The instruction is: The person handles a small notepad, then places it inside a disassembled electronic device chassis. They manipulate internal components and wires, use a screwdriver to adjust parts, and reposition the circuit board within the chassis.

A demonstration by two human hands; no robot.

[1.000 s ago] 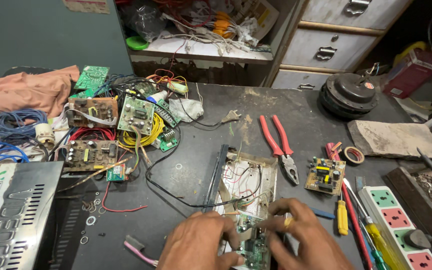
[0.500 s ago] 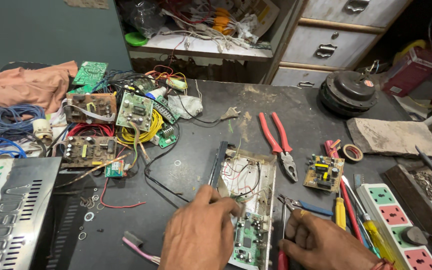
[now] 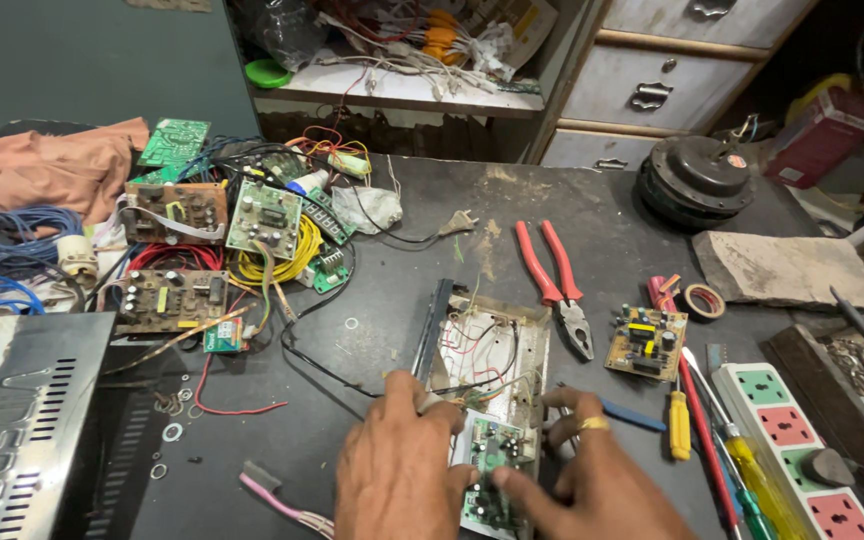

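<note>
The fingers of the left hand (image 3: 404, 462) are curled and pressed down on the left edge of a small green circuit board (image 3: 493, 470). The right hand (image 3: 592, 470) comes from the other side: its thumb lies on the lower part of the board and its fingers are bent beside the right edge. A ring is on one finger. So both hands pinch the board between them. The board sits at the near end of a white open casing (image 3: 497, 355), low in the middle of the view, and thin red, black and white wires lie inside this casing.

At the right, a dark tray (image 3: 802, 365) holds small metal parts; I cannot tell their kind. Behind the bench, two grey drawers (image 3: 652, 85) are shut, and an open shelf (image 3: 402, 90) is full of tangled wires.

One pair of red pliers (image 3: 557, 285) lies just right of the casing, and one small yellow board (image 3: 647, 342) lies further right. About five more boards lie at the left among cables. One white power strip (image 3: 797, 440) lies near the right edge.

The bench top (image 3: 392, 270) is dark and stained.
</note>
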